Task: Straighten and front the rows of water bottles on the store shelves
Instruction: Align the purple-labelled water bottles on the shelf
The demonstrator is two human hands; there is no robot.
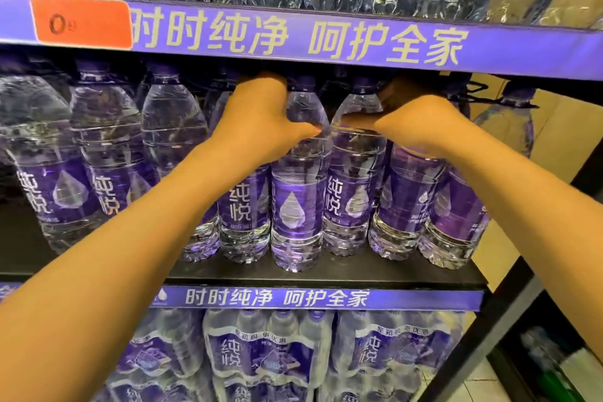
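A row of clear water bottles with purple labels and purple caps stands on the middle shelf (326,274). My left hand (261,117) grips the shoulder of the centre bottle (295,206), thumb across its front. That bottle stands a little forward of its neighbours. My right hand (414,121) grips the shoulder of the bottle next to it on the right (352,199), thumb pointing left. Bottles at the left end (107,147) sit further back on the shelf, and those at the right end (456,222) lean slightly.
A purple shelf strip with white characters and an orange price tag (81,23) runs just above my hands. Shrink-wrapped bottle packs (261,359) fill the lower shelf, and more wrapped bottles sit above. A black shelf upright (489,330) slants at the right.
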